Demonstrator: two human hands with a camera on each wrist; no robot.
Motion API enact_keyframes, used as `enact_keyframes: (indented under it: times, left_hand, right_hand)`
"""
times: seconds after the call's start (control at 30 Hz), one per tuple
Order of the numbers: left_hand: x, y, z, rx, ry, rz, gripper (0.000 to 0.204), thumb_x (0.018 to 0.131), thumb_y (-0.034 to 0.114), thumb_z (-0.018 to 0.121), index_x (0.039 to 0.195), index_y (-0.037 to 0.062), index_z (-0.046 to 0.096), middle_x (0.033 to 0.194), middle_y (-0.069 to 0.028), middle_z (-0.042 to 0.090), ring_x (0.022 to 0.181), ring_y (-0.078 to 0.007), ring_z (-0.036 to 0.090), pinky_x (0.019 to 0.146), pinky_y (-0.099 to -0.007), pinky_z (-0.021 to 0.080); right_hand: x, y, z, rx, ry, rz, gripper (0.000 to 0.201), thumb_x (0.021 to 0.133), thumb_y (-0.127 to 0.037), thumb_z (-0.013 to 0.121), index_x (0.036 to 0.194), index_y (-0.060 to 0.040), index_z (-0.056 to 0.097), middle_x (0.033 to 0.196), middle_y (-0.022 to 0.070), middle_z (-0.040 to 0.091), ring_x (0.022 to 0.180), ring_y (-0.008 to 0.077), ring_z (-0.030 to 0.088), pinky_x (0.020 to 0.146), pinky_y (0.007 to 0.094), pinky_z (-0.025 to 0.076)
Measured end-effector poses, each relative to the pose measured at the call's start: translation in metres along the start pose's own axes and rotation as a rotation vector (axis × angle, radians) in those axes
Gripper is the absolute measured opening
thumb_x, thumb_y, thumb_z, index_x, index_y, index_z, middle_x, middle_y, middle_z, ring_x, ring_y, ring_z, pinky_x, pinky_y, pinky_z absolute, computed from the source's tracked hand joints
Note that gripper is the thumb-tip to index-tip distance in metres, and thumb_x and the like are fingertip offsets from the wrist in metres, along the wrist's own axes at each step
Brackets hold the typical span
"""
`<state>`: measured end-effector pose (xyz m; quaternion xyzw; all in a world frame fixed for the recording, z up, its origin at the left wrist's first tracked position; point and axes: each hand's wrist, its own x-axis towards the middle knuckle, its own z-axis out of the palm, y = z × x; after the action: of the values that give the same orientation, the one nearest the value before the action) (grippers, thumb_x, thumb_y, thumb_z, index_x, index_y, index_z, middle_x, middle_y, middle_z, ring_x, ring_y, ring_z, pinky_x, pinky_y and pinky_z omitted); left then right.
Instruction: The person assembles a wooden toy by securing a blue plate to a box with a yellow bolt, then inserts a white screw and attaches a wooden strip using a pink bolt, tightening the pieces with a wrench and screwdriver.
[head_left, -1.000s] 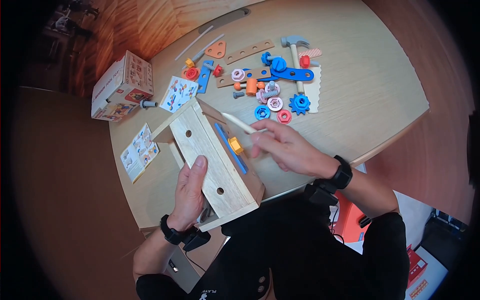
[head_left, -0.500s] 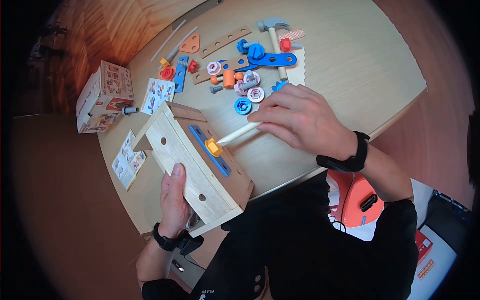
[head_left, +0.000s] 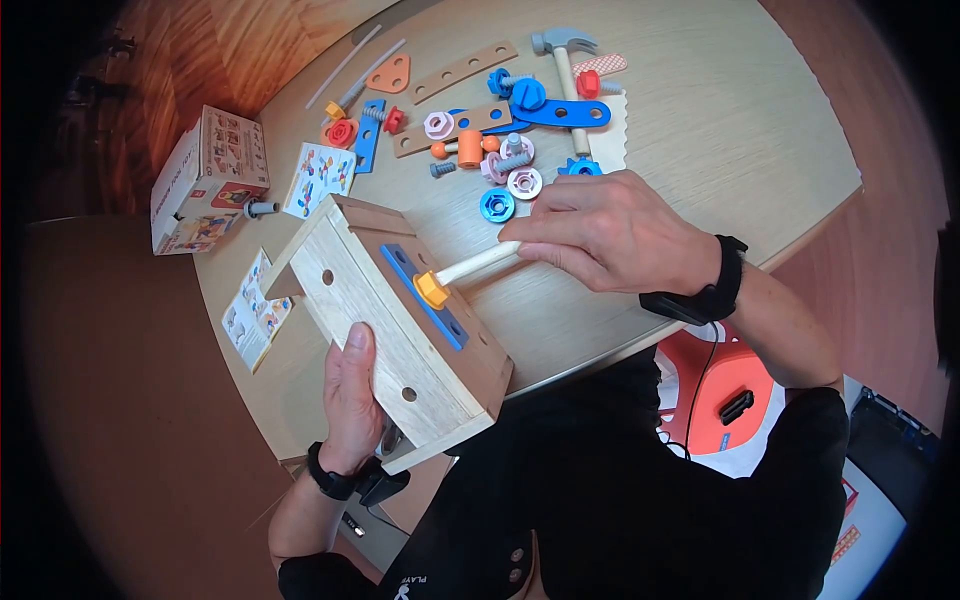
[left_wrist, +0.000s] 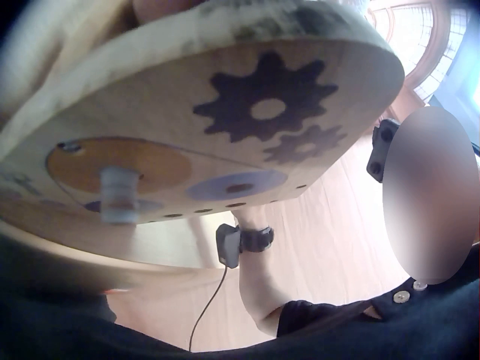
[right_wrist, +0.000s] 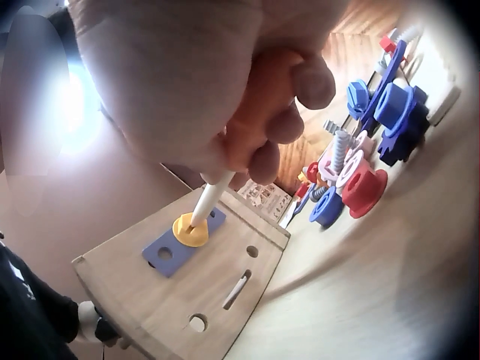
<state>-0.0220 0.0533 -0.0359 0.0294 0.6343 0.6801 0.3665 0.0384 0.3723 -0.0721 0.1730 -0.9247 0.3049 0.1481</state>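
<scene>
The right hand (head_left: 620,235) pinches a pale wooden screwdriver (head_left: 480,265), its tip now seated in the yellow bolt head (head_left: 431,288) on the blue strip (head_left: 425,297), having swung in. The left hand (head_left: 352,395) grips the wooden toolbox (head_left: 400,330), tilted at the table's near edge.

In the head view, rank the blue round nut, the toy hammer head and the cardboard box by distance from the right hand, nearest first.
From the right hand:
1. Blue round nut, on the table just left of its fingers.
2. Toy hammer head, at the table's far side, above the hand.
3. Cardboard box, far left, past the wooden bench.
</scene>
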Motion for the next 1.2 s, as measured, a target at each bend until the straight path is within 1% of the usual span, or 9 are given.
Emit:
enact_keyframes:
  times: [0.27, 0.6, 0.67, 0.83, 0.9, 0.97, 1.07, 1.13, 1.2]
  left_hand:
    - [0.000, -0.002, 0.002, -0.022, 0.033, 0.008, 0.050, 0.111, 0.037, 0.045, 0.146, 0.0009, 0.042, 0.129, -0.0145, 0.065, 0.112, -0.0168, 0.069, 0.096, -0.0334, 0.059]
    - [0.001, -0.004, 0.000, 0.022, 0.080, -0.001, 0.048, 0.110, 0.037, 0.047, 0.143, 0.0014, 0.046, 0.126, -0.0118, 0.066, 0.108, -0.0151, 0.069, 0.094, -0.0320, 0.058]
    - [0.002, -0.004, 0.002, 0.066, 0.089, 0.020, 0.051, 0.110, 0.040, 0.047, 0.141, 0.0004, 0.049, 0.124, -0.0121, 0.067, 0.107, -0.0151, 0.069, 0.094, -0.0311, 0.057]
    - [-0.001, 0.008, 0.009, -0.010, 0.132, -0.011, 0.051, 0.110, 0.042, 0.045, 0.140, 0.0011, 0.051, 0.122, -0.0102, 0.067, 0.105, -0.0144, 0.068, 0.093, -0.0302, 0.056]
    - [-0.005, 0.015, 0.003, 0.022, 0.073, -0.154, 0.046, 0.111, 0.036, 0.048, 0.144, 0.0035, 0.047, 0.127, -0.0096, 0.065, 0.115, -0.0182, 0.067, 0.100, -0.0342, 0.055]
    - [-0.011, 0.020, -0.003, 0.019, 0.119, -0.124, 0.045, 0.110, 0.037, 0.050, 0.141, 0.0044, 0.050, 0.120, -0.0058, 0.065, 0.102, -0.0106, 0.065, 0.086, -0.0289, 0.057]
    - [-0.023, 0.037, -0.011, 0.266, -0.143, -0.216, 0.049, 0.108, 0.039, 0.056, 0.144, 0.0059, 0.050, 0.099, 0.0029, 0.060, 0.069, 0.0000, 0.045, 0.057, -0.0177, 0.038]
    - [-0.032, 0.040, -0.016, 0.246, -0.173, -0.193, 0.048, 0.108, 0.037, 0.057, 0.144, 0.0056, 0.050, 0.096, 0.0034, 0.059, 0.066, 0.0000, 0.044, 0.055, -0.0172, 0.038]
    - [-0.039, 0.037, -0.021, 0.149, -0.201, -0.184, 0.048, 0.106, 0.032, 0.062, 0.144, 0.0052, 0.049, 0.089, 0.0045, 0.057, 0.057, 0.0005, 0.041, 0.048, -0.0163, 0.033]
  right_hand:
    - [0.012, 0.001, -0.013, 0.196, -0.137, 0.072, 0.019, 0.098, -0.021, 0.062, 0.098, -0.0088, 0.076, 0.067, 0.0140, 0.065, 0.066, 0.0336, 0.065, 0.064, 0.0427, 0.051]
    - [0.026, -0.004, -0.030, 0.257, -0.243, 0.127, 0.028, 0.098, -0.021, 0.058, 0.077, -0.0037, 0.066, 0.064, 0.0168, 0.060, 0.067, 0.0379, 0.063, 0.065, 0.0473, 0.048]
    - [0.028, -0.005, -0.037, 0.186, -0.387, 0.158, 0.023, 0.100, -0.022, 0.063, 0.108, -0.0045, 0.075, 0.086, 0.0172, 0.072, 0.078, 0.0347, 0.069, 0.072, 0.0431, 0.054]
    - [0.011, -0.019, -0.026, 0.076, -0.380, 0.161, 0.029, 0.104, -0.031, 0.055, 0.113, -0.0061, 0.066, 0.099, 0.0184, 0.071, 0.094, 0.0391, 0.066, 0.080, 0.0484, 0.053]
    - [0.005, -0.023, -0.025, -0.028, -0.213, 0.346, 0.030, 0.103, -0.034, 0.055, 0.109, -0.0062, 0.064, 0.093, 0.0169, 0.070, 0.090, 0.0397, 0.067, 0.079, 0.0511, 0.053]
    - [0.006, -0.040, -0.032, 0.187, -0.270, 0.628, 0.044, 0.104, -0.044, 0.056, 0.118, -0.0021, 0.062, 0.099, 0.0198, 0.071, 0.093, 0.0391, 0.069, 0.083, 0.0484, 0.054]
    - [-0.022, -0.061, -0.001, 0.543, -0.189, 0.618, 0.056, 0.103, -0.050, 0.059, 0.119, 0.0036, 0.059, 0.091, 0.0193, 0.069, 0.093, 0.0291, 0.072, 0.078, 0.0419, 0.059]
    - [-0.028, -0.084, 0.012, 1.027, -0.383, 0.897, 0.068, 0.101, -0.054, 0.062, 0.127, 0.0085, 0.051, 0.098, 0.0176, 0.064, 0.100, 0.0221, 0.069, 0.074, 0.0353, 0.062]
    - [-0.033, -0.099, 0.032, 1.160, -0.307, 0.905, 0.068, 0.101, -0.053, 0.062, 0.127, 0.0078, 0.048, 0.105, 0.0180, 0.062, 0.103, 0.0218, 0.068, 0.072, 0.0332, 0.063]
